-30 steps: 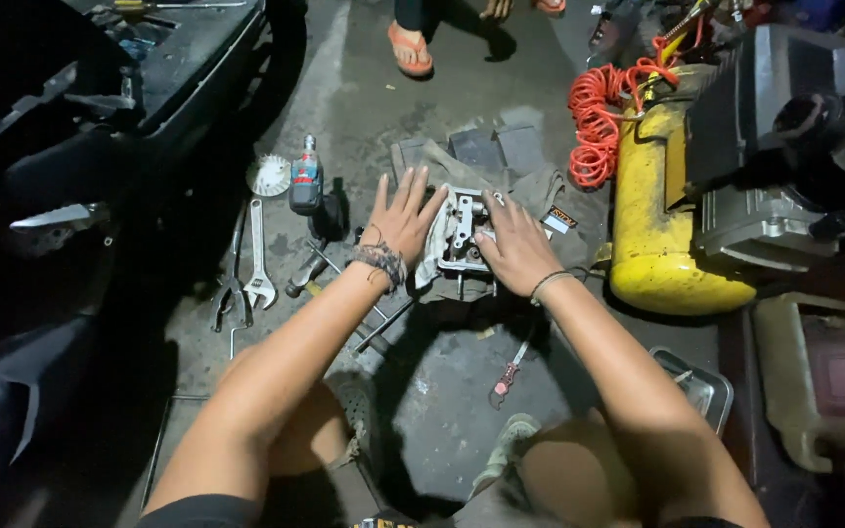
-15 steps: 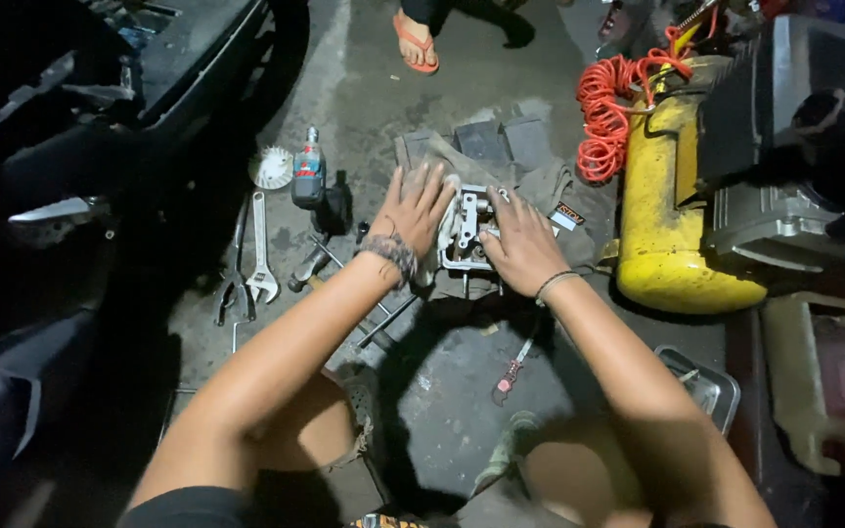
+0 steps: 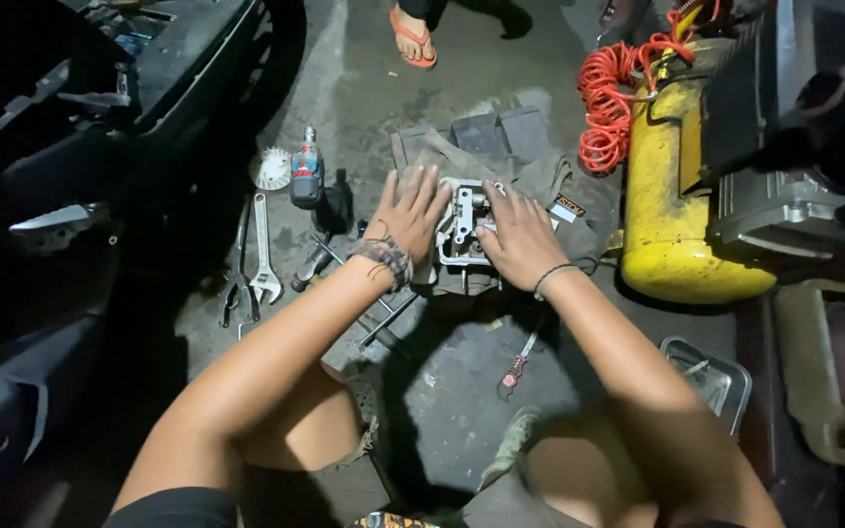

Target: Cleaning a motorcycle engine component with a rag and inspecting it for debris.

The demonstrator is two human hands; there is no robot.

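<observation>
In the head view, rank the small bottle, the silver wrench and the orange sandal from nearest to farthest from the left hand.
From the left hand:
1. Small bottle, just to its left.
2. Silver wrench, farther left on the floor.
3. Orange sandal, at the top edge, on another person's foot.

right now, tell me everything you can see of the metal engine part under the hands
The metal engine part is a pale grey, cast-looking block with ribbed walls and open recesses on top, dull and grimy. It sits upright on a dirty grey cloth spread on the concrete floor. The left hand lies flat against its left side, the right hand covers its right side, so only the middle strip shows. Its underside is hidden.
</observation>
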